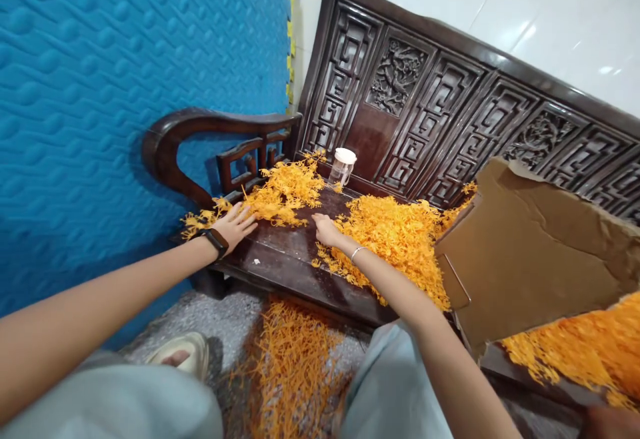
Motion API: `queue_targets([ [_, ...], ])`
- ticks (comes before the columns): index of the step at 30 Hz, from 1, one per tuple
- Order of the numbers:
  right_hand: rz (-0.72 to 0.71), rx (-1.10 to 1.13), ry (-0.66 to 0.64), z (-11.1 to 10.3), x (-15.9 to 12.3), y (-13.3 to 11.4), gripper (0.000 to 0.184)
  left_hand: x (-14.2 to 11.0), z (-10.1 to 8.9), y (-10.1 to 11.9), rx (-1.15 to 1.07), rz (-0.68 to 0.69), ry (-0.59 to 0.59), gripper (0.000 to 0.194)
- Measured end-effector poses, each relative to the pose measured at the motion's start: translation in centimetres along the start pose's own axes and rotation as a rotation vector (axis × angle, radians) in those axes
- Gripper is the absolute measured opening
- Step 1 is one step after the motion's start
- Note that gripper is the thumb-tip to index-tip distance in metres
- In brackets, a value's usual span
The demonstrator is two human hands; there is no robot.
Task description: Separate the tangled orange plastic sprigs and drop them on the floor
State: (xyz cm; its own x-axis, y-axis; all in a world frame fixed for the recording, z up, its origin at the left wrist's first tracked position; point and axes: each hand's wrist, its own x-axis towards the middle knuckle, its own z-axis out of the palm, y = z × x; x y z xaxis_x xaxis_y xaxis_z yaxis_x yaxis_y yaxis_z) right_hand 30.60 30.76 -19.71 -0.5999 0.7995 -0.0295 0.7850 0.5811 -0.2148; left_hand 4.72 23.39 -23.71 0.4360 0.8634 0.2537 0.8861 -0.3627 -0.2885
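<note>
My left hand [234,227], with a dark wristband, lies with fingers spread at the left end of a dark wooden bench seat [280,252]. Its fingertips touch the edge of a smaller heap of orange, frilly flower-like pieces [287,189]. My right hand [326,231], wearing a thin bracelet, is over the seat beside a larger heap of the same orange pieces [395,232]. Its fingers are curled together with the forefinger towards the left; whatever they may hold is too small to make out. Between the two heaps shows a strip of bare wood.
A clear lidded pitcher [342,167] stands against the carved backrest [425,92]. Torn brown cardboard [540,252] rises at the right, with more orange pieces [595,345] beyond. Orange strands [295,365] lie below the seat. The curved armrest [165,139] borders blue matting [100,92].
</note>
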Motion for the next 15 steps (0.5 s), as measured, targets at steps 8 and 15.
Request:
queue_targets([
  [8,0.122,-0.007,0.096,0.8,3.3,-0.9,0.044,-0.4,-0.6,-0.9,0.099,-0.015,0.069,0.045],
  [15,0.250,0.059,0.147,0.4,4.9,-0.7,0.044,1.4,-2.6,-0.2,0.090,-0.016,0.147,0.046],
])
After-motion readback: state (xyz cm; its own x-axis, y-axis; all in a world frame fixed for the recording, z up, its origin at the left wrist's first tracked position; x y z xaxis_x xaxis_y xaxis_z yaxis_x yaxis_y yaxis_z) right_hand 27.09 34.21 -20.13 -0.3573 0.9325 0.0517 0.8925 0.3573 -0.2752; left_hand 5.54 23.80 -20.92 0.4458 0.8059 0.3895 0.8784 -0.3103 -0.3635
